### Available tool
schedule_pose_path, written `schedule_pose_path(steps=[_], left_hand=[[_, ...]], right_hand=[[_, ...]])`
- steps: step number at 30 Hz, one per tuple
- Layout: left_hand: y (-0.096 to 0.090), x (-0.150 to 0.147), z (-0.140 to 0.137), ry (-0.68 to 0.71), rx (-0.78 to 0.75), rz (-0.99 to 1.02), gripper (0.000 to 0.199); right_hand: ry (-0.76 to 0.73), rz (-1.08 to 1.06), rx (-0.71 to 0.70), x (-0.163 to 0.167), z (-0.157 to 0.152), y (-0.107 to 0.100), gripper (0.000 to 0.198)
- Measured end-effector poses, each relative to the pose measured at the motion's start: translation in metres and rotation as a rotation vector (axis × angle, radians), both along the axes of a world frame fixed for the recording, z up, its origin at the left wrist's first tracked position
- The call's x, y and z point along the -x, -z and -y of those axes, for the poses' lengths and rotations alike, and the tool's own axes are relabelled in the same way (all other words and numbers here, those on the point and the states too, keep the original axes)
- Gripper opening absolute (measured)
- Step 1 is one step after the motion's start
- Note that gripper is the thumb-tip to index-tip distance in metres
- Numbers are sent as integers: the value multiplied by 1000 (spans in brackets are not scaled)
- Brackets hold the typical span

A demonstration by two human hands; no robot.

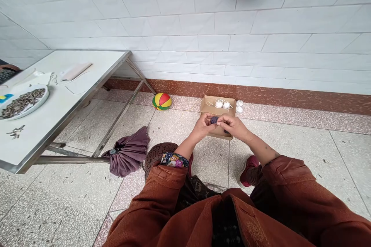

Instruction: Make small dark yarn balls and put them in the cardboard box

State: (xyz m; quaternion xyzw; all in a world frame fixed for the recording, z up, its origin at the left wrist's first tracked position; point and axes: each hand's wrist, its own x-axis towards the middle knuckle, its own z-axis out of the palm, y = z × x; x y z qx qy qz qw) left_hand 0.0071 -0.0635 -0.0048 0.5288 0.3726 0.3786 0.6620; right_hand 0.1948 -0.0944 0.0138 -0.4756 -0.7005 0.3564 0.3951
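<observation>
A small ball of dark purple-grey yarn (214, 120) is held between my two hands above a cardboard box. My left hand (204, 124) is closed around its left side. On the right, my right hand (229, 124) pinches at the ball's edge with thumb and fingers. Below them stands the open cardboard box (208, 102), with white yarn balls (219, 103) and loose white strands at its far end. Something dark lies in the box under my right hand, mostly hidden. More white yarn balls (239, 106) sit on the floor against the box's right side.
At left, a white metal-framed table (72, 60) bears a plate (43, 100) of sunflower seeds and a folded cloth (75, 71). A colourful ball (162, 101) and a purple cloth bag (129, 152) are near its legs. A tiled wall (203, 23) stands ahead.
</observation>
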Motion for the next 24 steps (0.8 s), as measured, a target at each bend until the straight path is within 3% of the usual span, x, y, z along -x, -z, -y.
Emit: schedule_pose_path(steps=[3, 6, 9, 12, 18, 21, 24], left_hand=[[-5, -1, 5, 129, 63, 50, 47], [-9, 1, 7, 195, 118, 150, 48], [-10, 3, 5, 149, 131, 243, 51], [-7, 3, 1, 59, 120, 256, 52], [1, 2, -4, -81, 1, 52, 45], [1, 0, -3, -47, -32, -3, 45], [1, -4, -1, 40, -19, 23, 44]], right_hand=[[138, -66, -27, -5, -9, 6, 24], [185, -97, 24, -8, -15, 15, 28], [159, -45, 65, -7, -14, 23, 28], [58, 61, 5, -2, -7, 26, 24], [-197, 146, -107, 4, 4, 14, 19], [-165, 95, -123, 0, 1, 4, 18], [-22, 32, -134, -7, -5, -4, 18]])
